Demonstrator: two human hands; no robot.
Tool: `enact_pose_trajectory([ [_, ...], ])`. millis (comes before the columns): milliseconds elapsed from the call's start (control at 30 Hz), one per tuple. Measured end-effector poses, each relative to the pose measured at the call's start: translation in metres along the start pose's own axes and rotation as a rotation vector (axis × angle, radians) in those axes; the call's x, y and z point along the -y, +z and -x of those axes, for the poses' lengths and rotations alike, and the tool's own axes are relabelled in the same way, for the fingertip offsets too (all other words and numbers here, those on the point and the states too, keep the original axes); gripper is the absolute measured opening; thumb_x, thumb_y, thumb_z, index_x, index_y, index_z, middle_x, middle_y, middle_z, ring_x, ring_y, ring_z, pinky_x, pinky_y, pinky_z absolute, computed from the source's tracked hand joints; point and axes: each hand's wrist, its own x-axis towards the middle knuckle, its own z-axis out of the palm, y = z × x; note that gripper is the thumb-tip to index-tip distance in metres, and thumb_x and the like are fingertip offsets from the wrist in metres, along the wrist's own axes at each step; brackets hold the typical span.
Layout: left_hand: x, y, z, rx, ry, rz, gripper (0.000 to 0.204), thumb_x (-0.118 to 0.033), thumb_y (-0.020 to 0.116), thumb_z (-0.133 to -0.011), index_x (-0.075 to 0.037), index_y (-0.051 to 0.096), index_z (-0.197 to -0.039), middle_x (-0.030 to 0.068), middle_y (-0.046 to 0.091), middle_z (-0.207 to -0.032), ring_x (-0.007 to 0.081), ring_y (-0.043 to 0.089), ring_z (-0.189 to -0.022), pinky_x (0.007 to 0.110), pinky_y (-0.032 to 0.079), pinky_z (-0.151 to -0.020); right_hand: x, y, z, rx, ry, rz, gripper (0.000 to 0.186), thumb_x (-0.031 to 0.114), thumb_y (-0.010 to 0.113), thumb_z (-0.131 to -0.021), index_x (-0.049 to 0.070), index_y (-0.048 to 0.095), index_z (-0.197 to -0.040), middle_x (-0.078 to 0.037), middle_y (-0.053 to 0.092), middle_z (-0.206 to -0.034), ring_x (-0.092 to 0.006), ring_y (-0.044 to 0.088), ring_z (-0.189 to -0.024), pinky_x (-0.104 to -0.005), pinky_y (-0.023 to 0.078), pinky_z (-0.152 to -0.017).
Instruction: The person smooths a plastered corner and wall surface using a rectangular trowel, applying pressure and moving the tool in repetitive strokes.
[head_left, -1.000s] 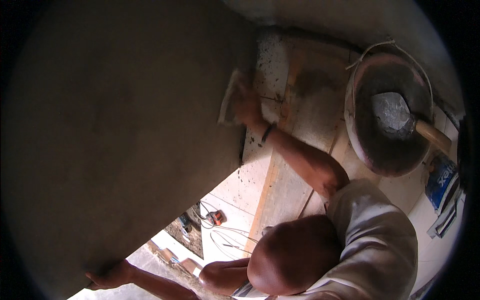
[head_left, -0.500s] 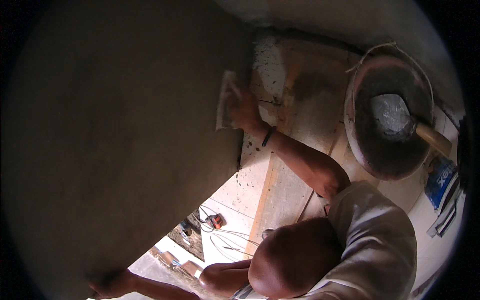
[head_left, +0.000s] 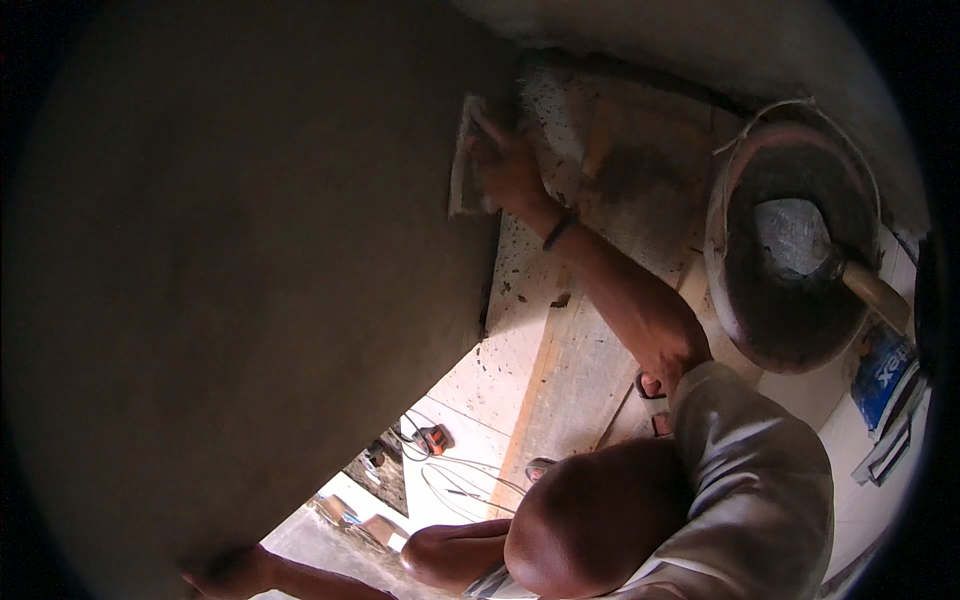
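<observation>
My right hand (head_left: 515, 175) is closed round a plastering float (head_left: 460, 170), a flat rectangular tool with pale edges. Its face lies against the dark grey plastered wall (head_left: 270, 270), near the wall's far right edge. A dark band circles my right wrist. At the lower left, my left hand (head_left: 238, 572) touches the wall's bottom edge; its fingers are lost in shadow. To the right stands an oval bucket (head_left: 735, 290) with a rope handle and a dark inside. A trowel with a grey blade (head_left: 792, 237) and wooden handle (head_left: 876, 296) rests in it.
Splattered boards (head_left: 560, 400) cover the floor beneath my right arm. A red and black tool (head_left: 431, 439) with loose cables lies by the wall's lower edge. A blue and white bag (head_left: 885, 375) is beside the bucket. My bent knee (head_left: 590, 520) takes up the lower middle.
My right hand has slid the float farther up along the wall's right edge, away from me. My left hand stays at the lower edge. The whole view has shifted slightly.
</observation>
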Motion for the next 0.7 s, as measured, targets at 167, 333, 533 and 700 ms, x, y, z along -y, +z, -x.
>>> enact_pose_trajectory([
  [167,0.008,0.002,-0.012,0.082,-0.007,0.166,0.051,-0.023,0.069,-0.080,-0.008,0.042,-0.120,0.0154,0.051,-0.119,0.0348,0.056,-0.109,0.061,0.050,-0.092,-0.067,-0.025,-0.065,0.123,-0.016,0.346,0.032,0.015,0.050,-0.094,0.006,0.060,-0.124,-0.016,0.057,-0.128,-0.0328,0.058,-0.107,-0.0432,0.045,-0.097],
  [333,0.007,0.014,-0.004,0.030,0.034,0.051,0.051,-0.025,0.068,-0.079,-0.008,0.043,-0.121,0.0151,0.050,-0.121,0.0338,0.057,-0.107,0.059,0.055,-0.085,-0.098,-0.010,-0.027,0.102,0.346,-0.158,0.037,0.015,0.055,-0.091,0.003,0.057,-0.126,-0.017,0.050,-0.137,-0.0308,0.055,-0.116,-0.0440,0.044,-0.099],
  [533,0.014,-0.011,-0.014,0.071,0.132,-0.198,0.055,-0.024,0.064,-0.084,-0.004,0.036,-0.126,0.0174,0.048,-0.124,0.0333,0.058,-0.106,0.055,0.058,-0.082,0.090,-0.020,0.009,0.072,-0.151,-0.004,0.042,0.017,0.055,-0.092,0.003,0.051,-0.132,-0.020,0.048,-0.137,-0.0351,0.051,-0.117,-0.0451,0.043,-0.099],
  [700,-0.009,-0.004,-0.003,0.065,-0.031,0.019,0.051,-0.023,0.067,-0.082,-0.014,0.040,-0.124,0.0153,0.047,-0.129,0.0358,0.054,-0.112,0.062,0.049,-0.090,0.072,-0.034,-0.036,0.164,-0.093,0.161,0.043,0.013,0.051,-0.094,0.007,0.051,-0.136,-0.019,0.057,-0.128,-0.0366,0.056,-0.114,-0.0466,0.044,-0.097],
])
